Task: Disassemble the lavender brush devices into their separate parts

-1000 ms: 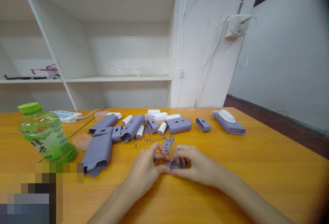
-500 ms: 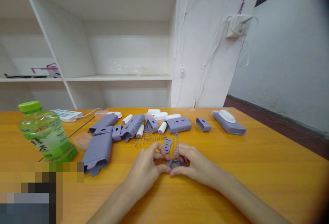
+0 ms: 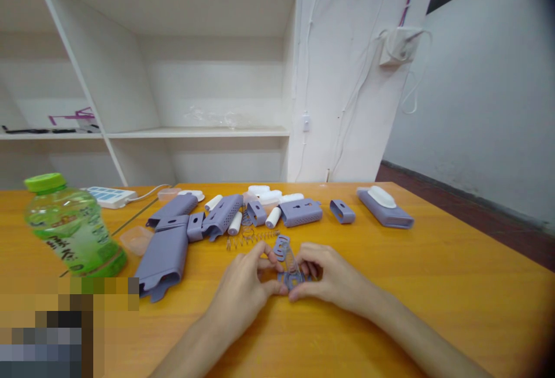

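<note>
Both my hands rest on the orange table (image 3: pixel 390 285), meeting over a small flat purple plastic piece (image 3: pixel 289 279) with a thin wire spring (image 3: pixel 289 259) standing on it. My left hand (image 3: pixel 245 285) pinches the piece's left edge with thumb and fingers. From the right side, my right hand (image 3: pixel 329 277) pinches the same piece, its fingers curled by the spring's base. Another small purple slotted plate (image 3: pixel 280 245) lies just behind my fingers, and a loose spring (image 3: pixel 249 240) lies flat to its left.
Several purple housings (image 3: pixel 162 259) and white cylinders (image 3: pixel 274 217) lie scattered behind my hands. A purple case with a white insert (image 3: pixel 384 207) sits at the right. At the left stand a green bottle (image 3: pixel 71 230) and a white power strip (image 3: pixel 107 196). White shelves (image 3: pixel 195 132) rise behind the table.
The spring between my hands stood taller half a second ago; it now looks shorter and tilted. My hands stay in place, pinching the purple piece.
</note>
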### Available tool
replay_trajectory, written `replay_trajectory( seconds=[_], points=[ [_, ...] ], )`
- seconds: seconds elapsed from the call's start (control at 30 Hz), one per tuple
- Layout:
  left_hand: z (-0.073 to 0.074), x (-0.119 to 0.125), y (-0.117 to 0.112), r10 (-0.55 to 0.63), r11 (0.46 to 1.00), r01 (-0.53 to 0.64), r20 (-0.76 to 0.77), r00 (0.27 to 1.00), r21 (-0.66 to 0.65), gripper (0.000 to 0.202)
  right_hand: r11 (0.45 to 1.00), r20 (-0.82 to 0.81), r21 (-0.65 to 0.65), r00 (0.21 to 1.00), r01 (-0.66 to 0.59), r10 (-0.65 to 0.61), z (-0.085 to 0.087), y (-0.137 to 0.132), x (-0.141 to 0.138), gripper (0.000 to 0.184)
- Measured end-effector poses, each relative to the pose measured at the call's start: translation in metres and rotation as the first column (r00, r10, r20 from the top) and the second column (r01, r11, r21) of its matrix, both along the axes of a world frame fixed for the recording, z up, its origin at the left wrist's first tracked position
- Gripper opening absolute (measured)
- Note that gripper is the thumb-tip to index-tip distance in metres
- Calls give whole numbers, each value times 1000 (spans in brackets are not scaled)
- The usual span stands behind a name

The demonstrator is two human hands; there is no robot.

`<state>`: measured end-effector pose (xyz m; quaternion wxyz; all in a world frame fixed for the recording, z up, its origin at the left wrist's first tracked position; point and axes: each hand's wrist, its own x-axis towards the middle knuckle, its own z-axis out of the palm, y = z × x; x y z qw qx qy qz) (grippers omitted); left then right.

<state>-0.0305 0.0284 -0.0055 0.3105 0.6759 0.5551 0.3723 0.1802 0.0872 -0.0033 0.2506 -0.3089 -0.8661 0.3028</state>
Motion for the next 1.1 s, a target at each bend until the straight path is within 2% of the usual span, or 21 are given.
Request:
replay_trajectory(
  seconds=[0.2, 0.43, 0.8, 1.1],
  points=[
    [3, 1, -3, 109, 992, -98, -139, 984, 82, 25, 1000, -30, 0, 1000, 2, -2, 0, 4, 6, 49],
    [3, 5, -3, 176, 979, -149, -215, 961, 136, 22, 997, -81, 83, 997, 12, -5, -2, 4, 6, 29],
    [-3, -4, 5, 130, 984, -110, -140, 982, 141, 25, 998, -111, 31, 992, 57, -53, -3, 2, 3, 22],
    [-4, -4, 4, 113, 980, -94, -108, 988, 173, 28, 997, -116, 3, 990, 81, -80, 1, -2, 2, 23]
  ],
)
